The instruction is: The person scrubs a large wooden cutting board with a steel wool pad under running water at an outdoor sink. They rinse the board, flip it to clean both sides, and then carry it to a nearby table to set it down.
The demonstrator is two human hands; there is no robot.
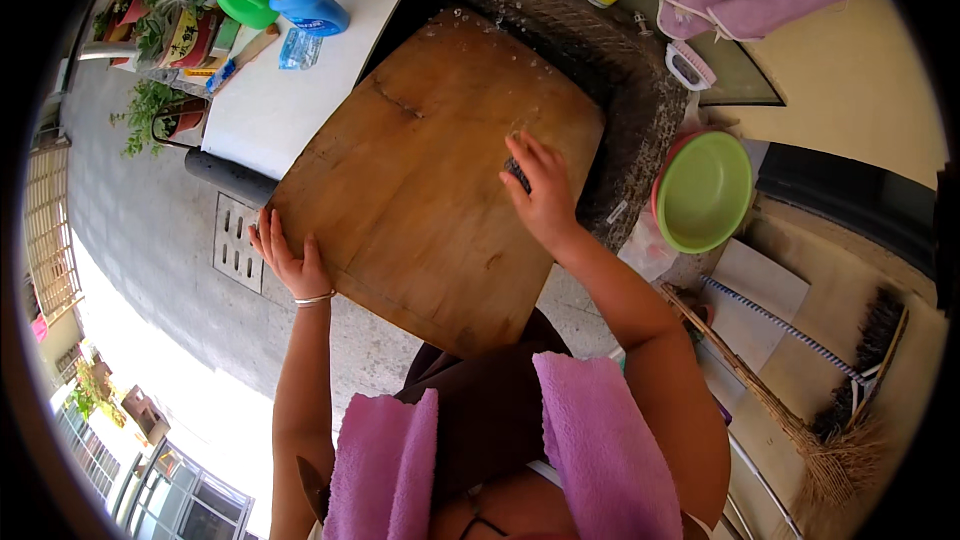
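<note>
A large brown wooden board (430, 170) lies slanted in front of me, its near corner against my lap and its far end over a dark stone basin. My left hand (288, 262) rests on the board's left corner, fingers spread and thumb apart. On the right side of the board, my right hand (543, 188) is closed around a small dark scouring pad (517, 175), mostly covered by the fingers and pressed to the wood. The surface looks wet near the top, where water drops scatter around the far edge.
Left of the board, a white counter (300, 105) carries a green spray bottle (246, 2), a blue bottle (312, 10) and a brush (240, 58). To the right are a pink scrub brush (690, 65), a green basin (706, 192) and a straw broom (780, 410). Purple towel ends (600, 440) hang before me.
</note>
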